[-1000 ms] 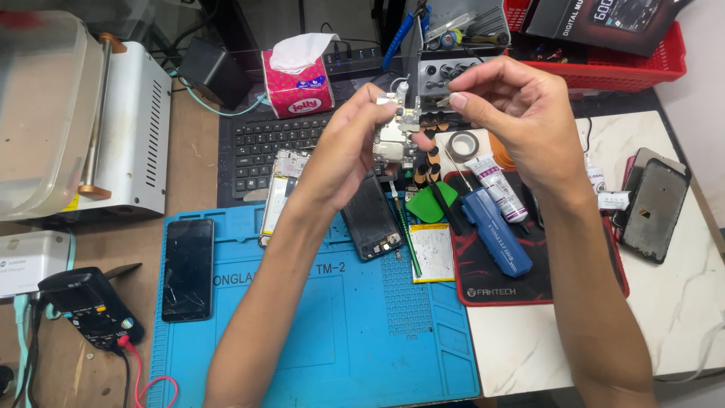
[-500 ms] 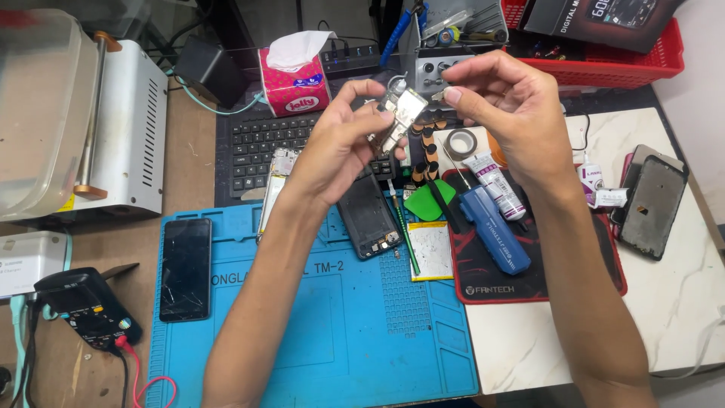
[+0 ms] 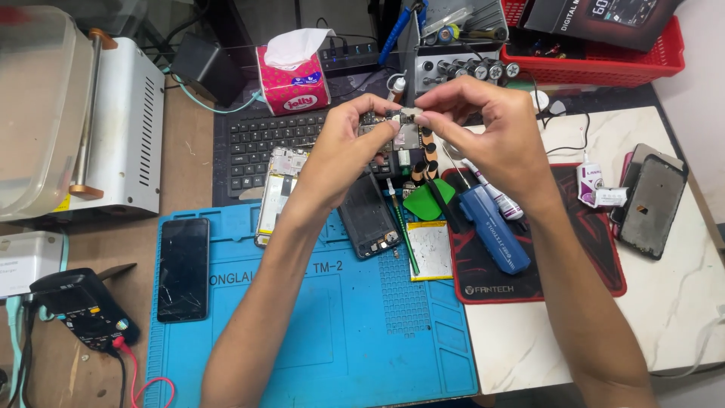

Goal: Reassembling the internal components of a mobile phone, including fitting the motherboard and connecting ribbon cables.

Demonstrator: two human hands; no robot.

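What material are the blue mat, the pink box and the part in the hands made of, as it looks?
Blue mat: likely silicone, matte, with moulded ridges and compartments.
Pink box: probably thin printed card or soft film; a white tissue sticks out.
Part, held by the left hand and right hand: seemingly a circuit board with metal shields.

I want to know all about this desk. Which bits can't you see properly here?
- Small circuit board, head view: fingers of the left hand and right hand cover most of it; its parts are too small to tell.
- Keyboard: the left hand and arm hide its right side.
- Red basket: cut off by the top edge.
- Black meter: its cable runs off the bottom edge.
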